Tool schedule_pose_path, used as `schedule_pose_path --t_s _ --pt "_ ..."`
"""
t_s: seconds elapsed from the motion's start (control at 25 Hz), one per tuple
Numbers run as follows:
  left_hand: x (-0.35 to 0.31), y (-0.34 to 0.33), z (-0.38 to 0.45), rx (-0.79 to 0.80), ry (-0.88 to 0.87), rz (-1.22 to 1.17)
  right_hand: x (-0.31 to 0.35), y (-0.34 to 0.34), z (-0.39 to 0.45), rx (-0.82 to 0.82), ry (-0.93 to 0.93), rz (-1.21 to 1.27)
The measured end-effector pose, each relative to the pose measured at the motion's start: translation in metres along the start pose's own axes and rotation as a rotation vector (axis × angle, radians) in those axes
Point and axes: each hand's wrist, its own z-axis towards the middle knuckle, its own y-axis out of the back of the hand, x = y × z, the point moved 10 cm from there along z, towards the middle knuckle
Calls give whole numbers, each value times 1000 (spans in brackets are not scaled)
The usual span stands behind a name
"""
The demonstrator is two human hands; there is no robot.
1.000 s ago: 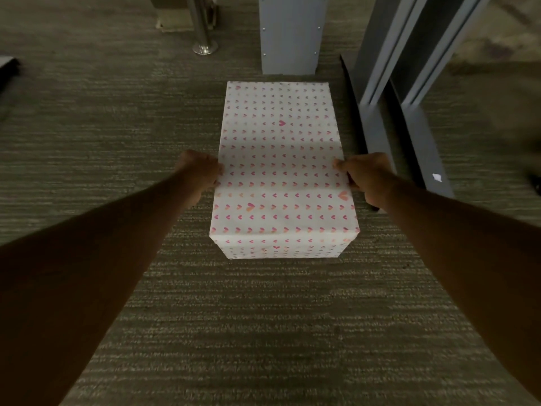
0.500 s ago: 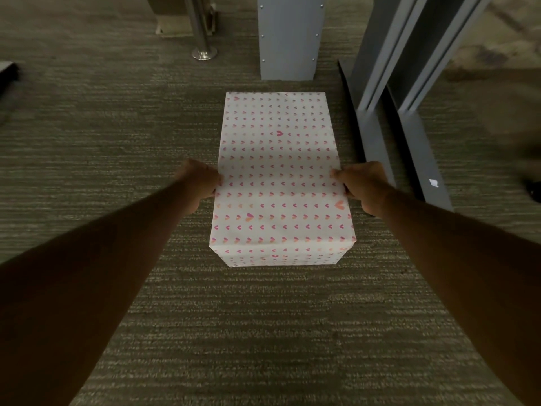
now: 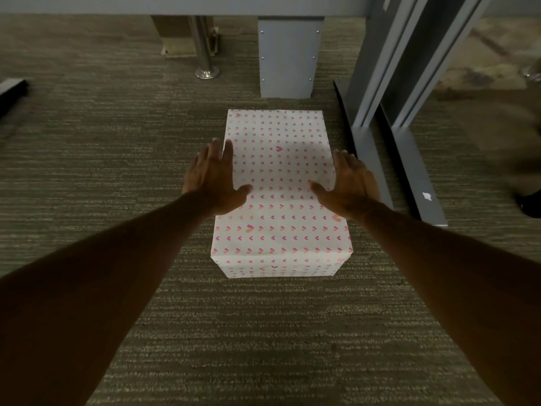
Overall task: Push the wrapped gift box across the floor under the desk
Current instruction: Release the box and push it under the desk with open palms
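Note:
The gift box (image 3: 281, 200), wrapped in white paper with small pink hearts, lies lengthwise on the grey carpet, its far end close to a grey desk leg panel (image 3: 288, 60). The desk's edge (image 3: 187, 4) runs across the top of the view. My left hand (image 3: 212, 180) hovers flat over the box's left edge, fingers spread, thumb over the top face. My right hand (image 3: 349, 183) does the same over the right edge. Neither hand grips the box; whether they touch it I cannot tell.
Two grey desk legs with long floor feet (image 3: 409, 159) stand just right of the box. A chrome pole with a round foot (image 3: 205, 63) rises at the back left. A dark object (image 3: 11, 89) lies at the far left edge, another dark item (image 3: 531, 205) at the far right.
Both hands have let go of the box's sides and opened flat above it. The view has tilted up, bringing the desk edge into sight.

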Motion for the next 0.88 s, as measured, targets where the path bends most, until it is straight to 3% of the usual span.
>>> schedule_pose_path --t_s 0.28,0.88 --pt "-29 20 5 -50 -116 128 31 13 5 -10 169 -253" --pt "-40 21 5 -44 -121 118 27 18 5 16 152 -252"
